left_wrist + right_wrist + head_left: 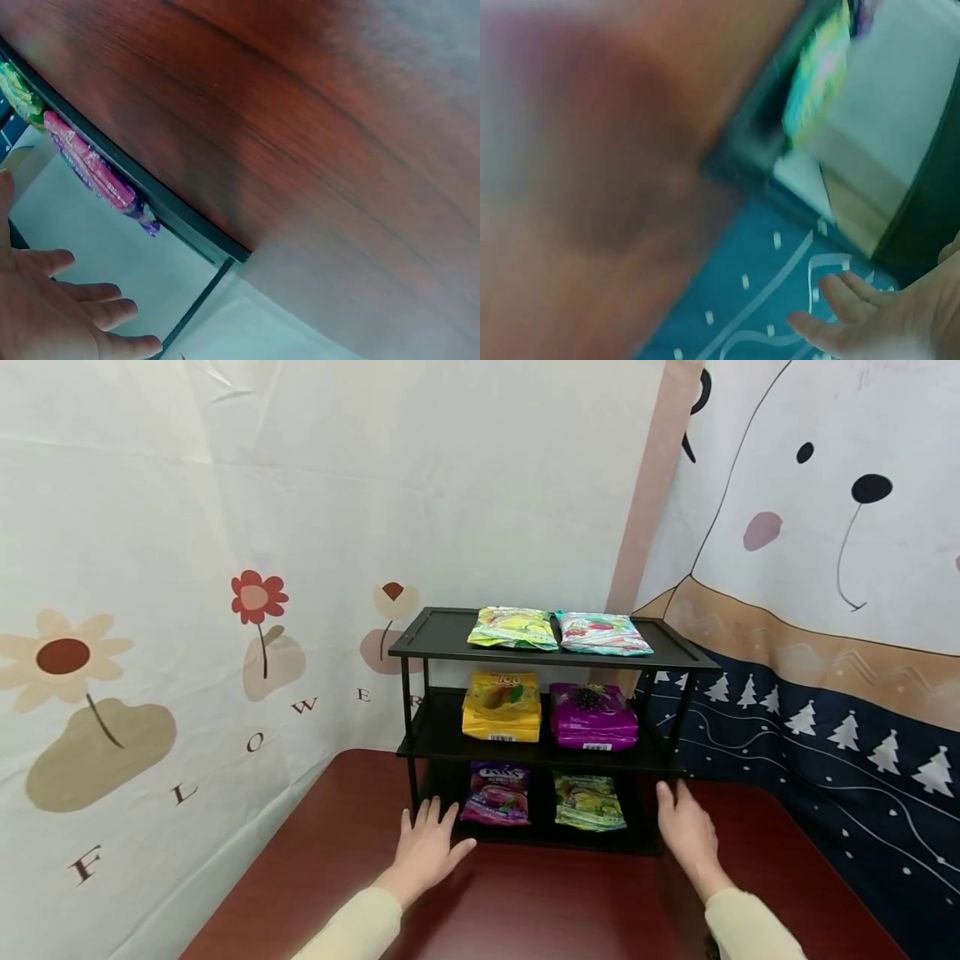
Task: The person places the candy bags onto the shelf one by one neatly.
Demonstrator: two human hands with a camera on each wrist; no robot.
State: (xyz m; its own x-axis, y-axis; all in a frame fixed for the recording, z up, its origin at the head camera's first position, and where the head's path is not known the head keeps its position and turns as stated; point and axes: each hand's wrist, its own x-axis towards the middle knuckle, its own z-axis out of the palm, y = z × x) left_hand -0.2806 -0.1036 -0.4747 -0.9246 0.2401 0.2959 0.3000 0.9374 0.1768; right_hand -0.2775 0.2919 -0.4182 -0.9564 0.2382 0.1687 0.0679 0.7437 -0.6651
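Observation:
A black three-tier shelf stands on the table, with two candy bags on each tier. My left hand, its fingers spread and straight, is in front of the shelf's lower left corner. Nearest to it is a purple-pink candy bag on the bottom tier, seen edge-on in the left wrist view. My right hand is beside the lower right corner, fingers extended and holding nothing. Close by lies a green-yellow candy bag. Whether either hand touches the frame, I cannot tell.
On the middle tier sit a yellow bag and a purple bag. Up top lie a yellow-green bag and a teal-white bag. Printed cloth hangs behind the dark red table.

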